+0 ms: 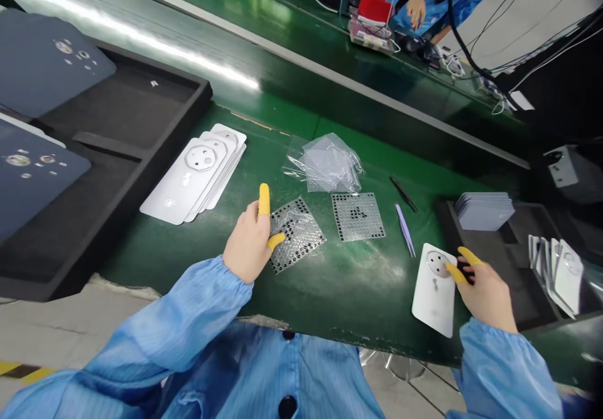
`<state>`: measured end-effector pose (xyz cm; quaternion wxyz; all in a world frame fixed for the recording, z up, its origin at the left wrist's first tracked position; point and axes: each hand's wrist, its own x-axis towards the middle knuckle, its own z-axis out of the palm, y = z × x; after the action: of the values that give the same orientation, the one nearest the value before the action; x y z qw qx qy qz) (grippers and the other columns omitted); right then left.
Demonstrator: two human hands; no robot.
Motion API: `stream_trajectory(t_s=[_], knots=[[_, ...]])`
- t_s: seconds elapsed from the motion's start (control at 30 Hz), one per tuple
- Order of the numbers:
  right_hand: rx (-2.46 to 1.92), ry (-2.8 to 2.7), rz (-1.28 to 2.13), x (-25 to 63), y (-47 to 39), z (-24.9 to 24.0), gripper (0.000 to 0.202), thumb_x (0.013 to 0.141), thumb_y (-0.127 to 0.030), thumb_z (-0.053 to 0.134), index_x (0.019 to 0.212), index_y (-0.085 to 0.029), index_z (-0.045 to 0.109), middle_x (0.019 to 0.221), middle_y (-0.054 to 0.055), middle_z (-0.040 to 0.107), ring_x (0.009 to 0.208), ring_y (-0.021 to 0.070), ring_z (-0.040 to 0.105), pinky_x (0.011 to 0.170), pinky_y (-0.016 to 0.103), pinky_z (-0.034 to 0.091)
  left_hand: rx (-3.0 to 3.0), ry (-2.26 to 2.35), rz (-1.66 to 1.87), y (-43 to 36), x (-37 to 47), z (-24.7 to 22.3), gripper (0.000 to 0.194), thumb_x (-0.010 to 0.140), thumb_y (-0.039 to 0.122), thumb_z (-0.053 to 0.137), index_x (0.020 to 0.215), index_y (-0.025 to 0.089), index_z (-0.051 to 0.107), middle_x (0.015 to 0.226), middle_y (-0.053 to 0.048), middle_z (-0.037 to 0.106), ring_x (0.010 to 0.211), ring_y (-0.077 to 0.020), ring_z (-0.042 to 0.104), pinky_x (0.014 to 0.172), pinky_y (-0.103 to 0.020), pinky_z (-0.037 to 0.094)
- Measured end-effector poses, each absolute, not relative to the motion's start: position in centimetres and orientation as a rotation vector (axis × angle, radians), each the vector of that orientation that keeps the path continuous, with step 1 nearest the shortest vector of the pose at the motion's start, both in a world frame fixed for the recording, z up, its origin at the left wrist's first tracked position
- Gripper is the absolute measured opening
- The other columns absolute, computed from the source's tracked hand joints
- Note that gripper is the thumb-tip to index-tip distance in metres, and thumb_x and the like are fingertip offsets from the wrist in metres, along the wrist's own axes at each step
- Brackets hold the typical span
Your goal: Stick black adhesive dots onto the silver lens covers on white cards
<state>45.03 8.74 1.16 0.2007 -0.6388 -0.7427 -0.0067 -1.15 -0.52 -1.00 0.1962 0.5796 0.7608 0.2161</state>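
My left hand (247, 246), with yellow finger cots on thumb and index finger, has those fingers spread apart. It rests at the left edge of a clear sheet dotted with small black pieces (306, 233), its thumb over the sheet. A second dotted sheet (358, 217) lies just to the right. Far to the right, my right hand (485, 287) also wears yellow cots, thumb and index finger apart. The thumb tip is at the round camera area of a pale phone back panel (433, 306) on the table; whether it presses on it I cannot tell.
Purple tweezers (405, 230) and black tweezers (402, 193) lie left of the right tray (527, 293), which holds upright panels. Clear plastic bags (332, 164) lie mid-table. Stacked pale panels (174, 186) sit beside the left tray (174, 114). Another person's hand (416, 9) shows across the bench.
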Motion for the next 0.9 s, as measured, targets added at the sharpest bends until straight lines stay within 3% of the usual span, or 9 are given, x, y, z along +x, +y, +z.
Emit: stream_trajectory(t_s=[0.1, 0.17, 0.23, 0.33, 0.47, 0.57, 0.67, 0.8, 0.9], knots=[[-1.796, -2.100, -0.098, 39.8, 8.0, 1.2, 0.032, 0.080, -0.033, 0.057, 0.106, -0.016, 0.065, 0.122, 0.021, 0.059, 0.109, 0.0411, 0.057, 0.084, 0.060, 0.049, 1.354, 2.024, 0.642, -0.9, -2.6, -0.8, 0.021, 0.071, 0.018, 0.064, 0.092, 0.014, 0.059, 0.096, -0.011, 0.063, 0.076, -0.0241, 0.064, 0.077, -0.043, 0.051], [-1.592, -2.147, 0.006, 33.9, 6.6, 1.4, 0.032, 0.085, -0.031, 0.056, 0.114, -0.019, 0.062, 0.123, 0.014, 0.060, 0.113, 0.0328, 0.057, 0.097, 0.053, 0.046, 1.307, 1.938, 0.684, -1.2, -3.1, -0.5, 0.019, 0.070, 0.022, 0.065, 0.088, 0.018, 0.059, 0.084, -0.004, 0.065, 0.071, -0.0208, 0.062, 0.077, -0.041, 0.050], [-1.224, -2.230, 0.356, 27.5, 5.1, 1.6, 0.032, 0.087, -0.026, 0.057, 0.119, -0.024, 0.060, 0.119, 0.009, 0.063, 0.113, 0.0253, 0.060, 0.102, 0.046, 0.046, 1.287, 1.845, 0.736, -1.5, -3.2, -0.2, 0.021, 0.073, 0.026, 0.063, 0.092, 0.020, 0.059, 0.084, -0.003, 0.067, 0.075, -0.0203, 0.063, 0.081, -0.040, 0.050], [-1.080, -2.148, 0.738, 20.1, 3.6, 1.3, 0.047, 0.085, -0.028, 0.061, 0.131, -0.023, 0.051, 0.139, 0.012, 0.049, 0.126, 0.0263, 0.050, 0.105, 0.047, 0.044, 1.240, 1.635, 0.786, -1.9, -2.8, 0.5, 0.020, 0.078, 0.032, 0.059, 0.092, 0.017, 0.058, 0.091, -0.008, 0.070, 0.085, -0.0218, 0.068, 0.082, -0.038, 0.053], [-1.074, -1.732, 1.459, 17.2, 3.3, -0.4, 0.058, 0.082, -0.036, 0.065, 0.134, -0.022, 0.044, 0.106, 0.009, 0.068, 0.082, 0.0181, 0.069, 0.072, 0.036, 0.061, 0.924, 1.337, 0.920, -2.2, -1.8, 1.5, 0.038, 0.074, 0.033, 0.070, 0.104, 0.016, 0.054, 0.101, -0.012, 0.073, 0.095, -0.0232, 0.069, 0.086, -0.037, 0.053], [-1.066, -1.449, 1.703, 17.6, 3.1, -1.1, 0.055, 0.081, -0.038, 0.066, 0.130, -0.021, 0.047, 0.083, 0.003, 0.069, 0.062, 0.0133, 0.066, 0.056, 0.029, 0.059, 0.451, 1.233, 1.062, -2.4, -1.0, 1.7, 0.072, 0.061, 0.026, 0.083, 0.122, 0.017, 0.046, 0.102, -0.010, 0.073, 0.097, -0.0219, 0.068, 0.084, -0.033, 0.053], [-1.094, -1.514, 1.503, 17.8, 2.7, -0.9, 0.049, 0.084, -0.036, 0.063, 0.128, -0.022, 0.050, 0.092, 0.006, 0.069, 0.072, 0.0149, 0.067, 0.063, 0.031, 0.060, 0.287, 1.262, 1.087, -2.5, 0.0, 1.4, 0.076, 0.057, 0.026, 0.086, 0.122, 0.013, 0.051, 0.090, -0.009, 0.075, 0.087, -0.0227, 0.070, 0.074, -0.030, 0.055], [-1.000, -1.924, 0.741, 17.8, 2.4, -0.2, 0.034, 0.083, -0.019, 0.063, 0.116, -0.026, 0.061, 0.126, 0.009, 0.057, 0.116, 0.0239, 0.056, 0.099, 0.049, 0.047, 0.354, 1.325, 1.242, -2.9, 1.3, 0.9, 0.071, 0.056, 0.028, 0.087, 0.116, 0.010, 0.055, 0.091, -0.011, 0.075, 0.095, -0.0250, 0.070, 0.086, -0.035, 0.054], [-0.789, -2.147, 0.537, 18.0, 2.2, -0.3, 0.035, 0.084, -0.010, 0.060, 0.115, -0.027, 0.061, 0.114, 0.008, 0.063, 0.110, 0.0229, 0.057, 0.100, 0.052, 0.045, 0.436, 1.338, 1.280, -3.1, 2.0, 0.8, 0.075, 0.056, 0.028, 0.087, 0.120, 0.010, 0.051, 0.092, -0.011, 0.075, 0.092, -0.0247, 0.071, 0.091, -0.037, 0.054]])
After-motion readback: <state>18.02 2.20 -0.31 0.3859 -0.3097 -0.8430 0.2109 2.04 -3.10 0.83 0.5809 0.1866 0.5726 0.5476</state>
